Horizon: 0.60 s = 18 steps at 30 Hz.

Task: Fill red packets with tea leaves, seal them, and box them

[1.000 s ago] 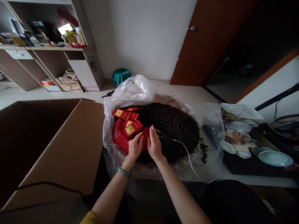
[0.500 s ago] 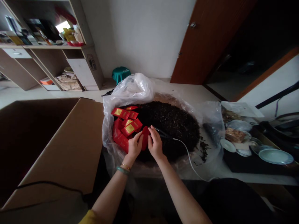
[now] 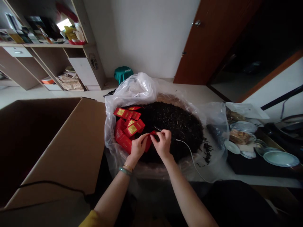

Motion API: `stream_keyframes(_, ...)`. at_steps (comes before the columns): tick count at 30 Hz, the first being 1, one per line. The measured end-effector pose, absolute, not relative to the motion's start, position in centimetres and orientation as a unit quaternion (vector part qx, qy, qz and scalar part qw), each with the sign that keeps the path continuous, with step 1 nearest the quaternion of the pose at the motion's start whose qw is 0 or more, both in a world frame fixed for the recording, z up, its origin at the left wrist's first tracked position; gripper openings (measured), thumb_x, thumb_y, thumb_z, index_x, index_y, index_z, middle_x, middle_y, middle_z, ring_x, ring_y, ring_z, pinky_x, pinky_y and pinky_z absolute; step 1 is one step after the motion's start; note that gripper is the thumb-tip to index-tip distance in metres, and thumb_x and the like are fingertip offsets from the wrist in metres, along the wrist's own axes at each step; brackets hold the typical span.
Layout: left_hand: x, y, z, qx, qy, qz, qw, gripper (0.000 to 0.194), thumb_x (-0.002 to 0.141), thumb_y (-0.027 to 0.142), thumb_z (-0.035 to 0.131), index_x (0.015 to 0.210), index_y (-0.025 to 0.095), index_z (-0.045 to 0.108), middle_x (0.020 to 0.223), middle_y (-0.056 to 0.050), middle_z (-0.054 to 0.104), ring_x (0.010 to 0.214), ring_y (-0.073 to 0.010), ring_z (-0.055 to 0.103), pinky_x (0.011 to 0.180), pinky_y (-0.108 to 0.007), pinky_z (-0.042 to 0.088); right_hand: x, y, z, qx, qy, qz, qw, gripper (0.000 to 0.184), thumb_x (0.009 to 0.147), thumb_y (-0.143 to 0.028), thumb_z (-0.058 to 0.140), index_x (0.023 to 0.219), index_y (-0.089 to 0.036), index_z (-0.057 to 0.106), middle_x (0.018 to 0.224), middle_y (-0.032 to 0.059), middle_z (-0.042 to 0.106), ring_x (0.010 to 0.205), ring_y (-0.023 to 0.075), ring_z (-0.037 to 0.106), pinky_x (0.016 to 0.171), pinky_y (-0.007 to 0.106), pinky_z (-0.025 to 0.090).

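Observation:
Between my two hands is a red packet [image 3: 148,144], pinched along its upper edge. My left hand [image 3: 138,146] grips its left side, fingers closed. At the right, my right hand [image 3: 162,142] pinches the top edge between thumb and fingers. Several red sachets with gold squares [image 3: 133,128] lie in a heap just left of and beyond my hands. They rest on dark, dry tea-like leaves [image 3: 177,121] inside a large clear plastic bag [image 3: 142,86]. A dark, slim device [image 3: 157,128] with a white cable [image 3: 189,154] lies on the leaves, partly hidden behind my right hand.
A large open cardboard box [image 3: 90,142] stands at the left. Glass bowls and lids [image 3: 280,156] sit on a dark surface at the right. Behind are a shelf unit [image 3: 82,63], a green covered bin [image 3: 123,74] and a brown door [image 3: 213,37]. Loose leaves [image 3: 206,149] lie beside the bag.
My right hand has gone from flat against the packet's side to pinching its top edge, with the wrist turned. The packet's top now folds between my fingers. The view has shifted slightly.

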<state>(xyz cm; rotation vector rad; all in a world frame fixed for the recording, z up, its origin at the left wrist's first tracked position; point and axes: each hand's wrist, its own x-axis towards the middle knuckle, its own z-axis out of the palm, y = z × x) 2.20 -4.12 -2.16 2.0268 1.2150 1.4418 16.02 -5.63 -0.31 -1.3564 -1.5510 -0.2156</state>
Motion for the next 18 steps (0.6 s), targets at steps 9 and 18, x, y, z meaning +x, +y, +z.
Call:
stream_keyframes(9, 2.2, -3.9, -2.5, 0.72, 0.428, 0.5, 0.22, 0.022, 0.087, 0.032, 0.056, 0.093, 0.019, 0.073, 0.09, -0.007, 0.075, 0.079, -0.0191, 0.071, 0.074, -0.029, 0.057, 18.6, -6.1, 0.2, -0.518, -0.731, 0.005, 0.444, 0.025, 0.09, -0.029, 0.053, 0.066, -0.021, 0.052, 0.064, 0.0023, 0.057, 0.068, 0.0172, 0.054, 0.069, 0.031, 0.048)
stream_keyframes(18, 1.8, -3.1, -1.6, 0.534, 0.457, 0.598, 0.385, 0.033, 0.084, 0.045, 0.056, 0.091, 0.016, 0.07, 0.091, -0.006, 0.072, 0.084, -0.0179, 0.066, 0.073, -0.026, 0.053, 18.8, -7.7, -0.8, -0.523, -0.599, 0.283, 0.536, 0.028, 0.083, -0.043, 0.058, 0.098, -0.021, 0.068, 0.102, 0.0094, 0.07, 0.094, 0.0239, 0.065, 0.085, 0.037, 0.052)
